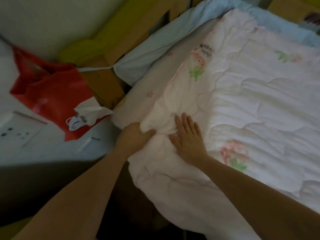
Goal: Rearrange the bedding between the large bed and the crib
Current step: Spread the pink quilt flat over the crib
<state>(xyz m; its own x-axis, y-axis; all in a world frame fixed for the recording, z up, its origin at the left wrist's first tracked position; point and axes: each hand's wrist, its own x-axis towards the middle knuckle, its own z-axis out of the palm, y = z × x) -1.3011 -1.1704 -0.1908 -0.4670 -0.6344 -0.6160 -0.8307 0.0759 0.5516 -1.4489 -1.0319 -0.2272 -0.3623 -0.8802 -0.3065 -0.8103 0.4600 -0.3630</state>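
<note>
A white quilt (251,104) printed with pink strawberries and green leaves lies spread over the crib mattress, its near corner hanging over the edge. My left hand (134,135) grips a bunched fold at the quilt's left edge, thumb on top. My right hand (188,135) lies flat on the quilt just to the right, fingers straight and spread. Under the quilt shows a pale sheet with pink stars (149,90). A light blue padded bumper (155,45) lines the crib's far and left sides.
A wooden crib rail (103,80) runs along the left of the mattress. Beyond it a red tissue pack (52,94) with a tissue sticking out lies on a white surface, near a white socket plate (19,130). A yellow-green cushion (90,44) leans against the wall.
</note>
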